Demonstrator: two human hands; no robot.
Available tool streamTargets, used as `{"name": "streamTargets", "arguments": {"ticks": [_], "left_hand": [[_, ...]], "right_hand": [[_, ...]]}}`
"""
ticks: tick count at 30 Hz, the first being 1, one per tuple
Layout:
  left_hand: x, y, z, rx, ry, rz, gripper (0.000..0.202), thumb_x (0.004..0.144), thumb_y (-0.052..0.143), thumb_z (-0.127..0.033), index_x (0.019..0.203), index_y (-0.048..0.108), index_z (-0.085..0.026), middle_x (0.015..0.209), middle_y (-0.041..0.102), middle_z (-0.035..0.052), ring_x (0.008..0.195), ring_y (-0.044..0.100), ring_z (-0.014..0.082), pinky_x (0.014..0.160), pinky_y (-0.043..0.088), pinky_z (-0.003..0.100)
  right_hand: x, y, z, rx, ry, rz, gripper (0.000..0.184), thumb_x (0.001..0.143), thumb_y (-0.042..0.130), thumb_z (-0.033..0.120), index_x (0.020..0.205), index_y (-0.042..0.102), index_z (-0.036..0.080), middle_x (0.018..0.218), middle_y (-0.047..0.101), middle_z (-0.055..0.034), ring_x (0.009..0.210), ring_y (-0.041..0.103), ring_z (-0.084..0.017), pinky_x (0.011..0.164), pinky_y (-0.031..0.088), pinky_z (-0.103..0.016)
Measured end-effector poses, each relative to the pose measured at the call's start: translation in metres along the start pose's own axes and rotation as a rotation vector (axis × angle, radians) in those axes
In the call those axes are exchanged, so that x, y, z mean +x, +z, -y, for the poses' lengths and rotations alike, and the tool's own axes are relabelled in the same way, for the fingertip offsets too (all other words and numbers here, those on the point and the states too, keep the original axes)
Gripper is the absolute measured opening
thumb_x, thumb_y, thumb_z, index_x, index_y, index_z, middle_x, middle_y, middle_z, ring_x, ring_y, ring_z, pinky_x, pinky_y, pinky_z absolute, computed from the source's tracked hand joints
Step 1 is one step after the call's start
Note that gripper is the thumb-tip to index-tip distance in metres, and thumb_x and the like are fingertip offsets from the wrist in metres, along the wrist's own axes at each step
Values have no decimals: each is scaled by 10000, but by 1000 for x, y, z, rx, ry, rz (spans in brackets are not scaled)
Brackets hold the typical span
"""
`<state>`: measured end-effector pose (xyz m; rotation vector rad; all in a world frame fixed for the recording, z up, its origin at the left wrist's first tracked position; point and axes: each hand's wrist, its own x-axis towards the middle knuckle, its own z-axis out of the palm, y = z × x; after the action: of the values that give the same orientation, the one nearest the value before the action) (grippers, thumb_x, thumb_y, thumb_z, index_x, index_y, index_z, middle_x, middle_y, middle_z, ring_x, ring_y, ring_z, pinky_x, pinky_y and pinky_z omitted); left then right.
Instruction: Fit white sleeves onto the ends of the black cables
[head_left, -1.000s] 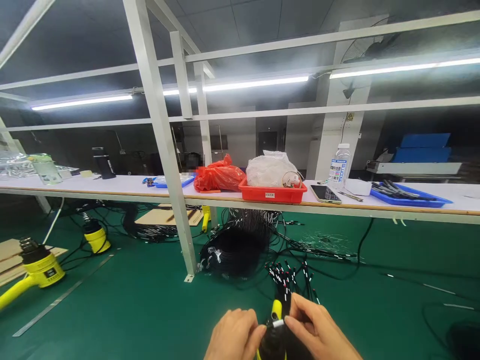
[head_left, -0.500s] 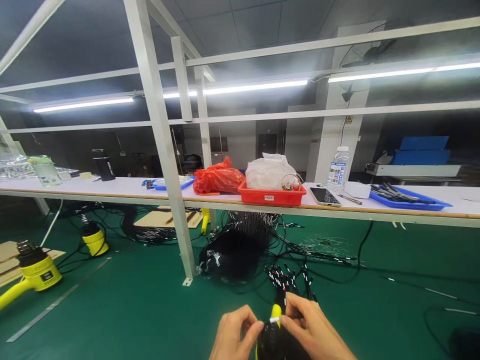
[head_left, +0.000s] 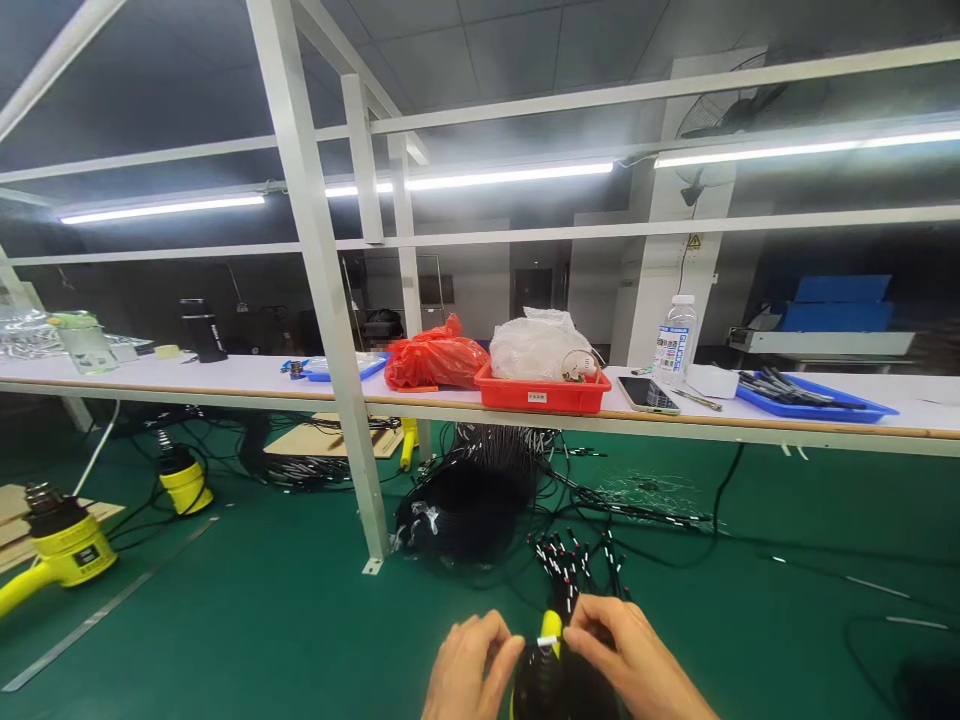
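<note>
Low in the view, my left hand and my right hand meet over a bundle of black cables. Both hands pinch a small white sleeve between fingertips, on either side of a yellow piece that rises from the bundle. The lower part of the bundle runs out of the frame. Just beyond my hands, a spray of black wire ends with white and red marks fans out on the green floor mat.
A large black cable coil lies under a white workbench, near its steel leg. Yellow heat guns stand at the left. A red tray, phone, bottle and blue tray sit on the bench.
My right hand has moved slightly closer to my left around the white sleeve. The whole scene has shifted a little as my head turned.
</note>
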<state>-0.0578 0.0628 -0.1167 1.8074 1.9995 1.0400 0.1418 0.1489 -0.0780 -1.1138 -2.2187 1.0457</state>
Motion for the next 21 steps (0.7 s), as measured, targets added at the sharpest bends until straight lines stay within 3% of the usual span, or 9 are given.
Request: {"name": "streamTargets", "arguments": {"ticks": [3, 8, 13, 18, 21], "left_hand": [[-2, 6, 6, 37, 47, -65, 325, 981, 403, -455, 831, 611, -257, 737, 652, -16, 787, 622, 177, 932, 442, 348], [1, 8, 6, -55, 63, -13, 251, 945, 480, -400, 765, 550, -239, 765, 637, -27, 744, 612, 162, 751, 478, 271], [-2, 13, 12, 2, 7, -97, 229, 957, 459, -405, 843, 607, -272, 734, 652, -23, 813, 631, 192, 959, 441, 359], [-1, 13, 11, -15, 33, -19, 257, 953, 437, -393, 770, 552, -254, 737, 609, -28, 761, 611, 175, 894, 490, 343], [-3, 16, 14, 11, 23, -72, 215, 953, 444, -398, 866, 593, -269, 838, 663, 2, 872, 635, 201, 957, 469, 380]], "right_hand": [[-1, -1, -1, -18, 11, -15, 322, 908, 489, 435, 703, 614, 220, 705, 615, 16, 724, 543, -180, 633, 371, -255], [-1, 3, -4, 4, 13, -47, 286, 894, 522, 444, 749, 626, 220, 763, 653, 5, 774, 565, -198, 667, 394, -266], [-3, 6, -7, -60, 31, -4, 363, 931, 469, 456, 711, 627, 214, 765, 654, -8, 810, 556, -213, 726, 386, -290], [-1, 9, -5, -34, 42, -34, 312, 923, 483, 424, 730, 604, 211, 758, 633, -1, 783, 540, -200, 707, 377, -279], [-1, 9, -4, -54, 47, -21, 328, 929, 471, 431, 718, 591, 211, 753, 623, 1, 793, 537, -202, 715, 369, -280]]}}
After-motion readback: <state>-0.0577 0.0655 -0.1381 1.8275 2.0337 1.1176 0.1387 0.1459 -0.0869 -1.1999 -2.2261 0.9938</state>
